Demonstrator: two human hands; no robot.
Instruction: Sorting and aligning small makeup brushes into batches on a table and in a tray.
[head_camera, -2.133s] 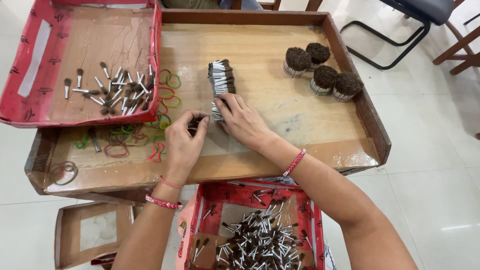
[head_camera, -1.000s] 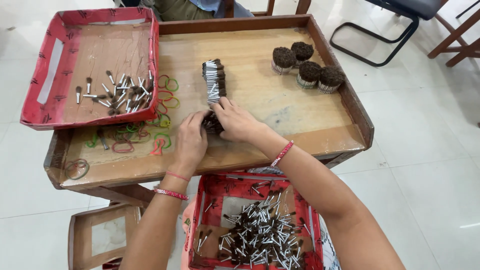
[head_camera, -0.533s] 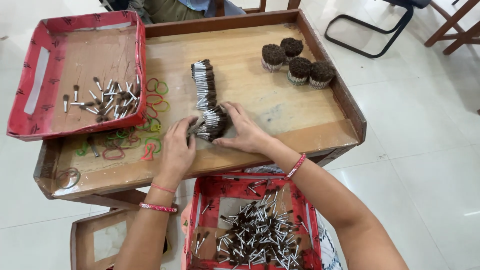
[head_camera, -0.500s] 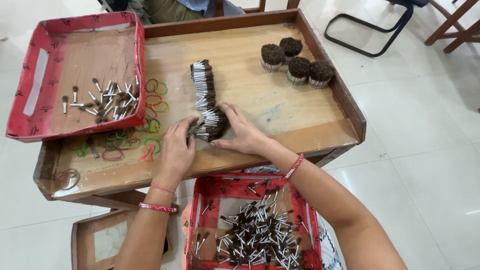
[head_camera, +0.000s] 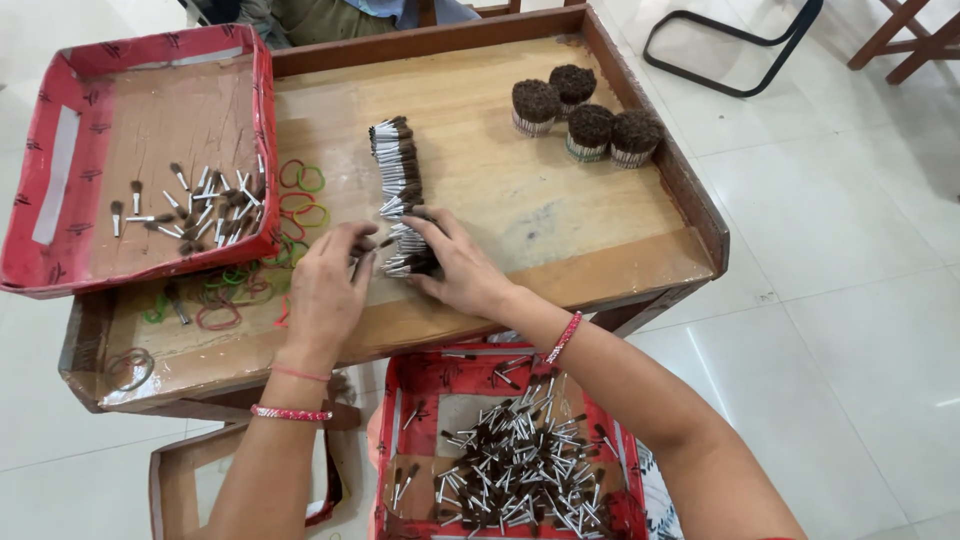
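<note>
Metal-ferruled small brushes (head_camera: 398, 190) lying in a row on the tabletop (head_camera: 520, 200), near end between both hands. Left hand (head_camera: 330, 285) pinching one brush at the row's end; right hand (head_camera: 462, 268) spread flat, pressing the stack. Best kept squared: ferrules aligned, pressure light and even.

Both forearms are bare to the edge of the view, with no sleeves showing. The left hand (head_camera: 325, 290) has two bands at its wrist: a thin red thread (head_camera: 300, 374) nearer the hand, and below it a pink and red beaded bracelet (head_camera: 290, 413) with small pale specks. The right hand (head_camera: 462, 268) has one band, a red beaded bracelet (head_camera: 563, 338) slanting across the wrist; neither hand shows rings.
</note>
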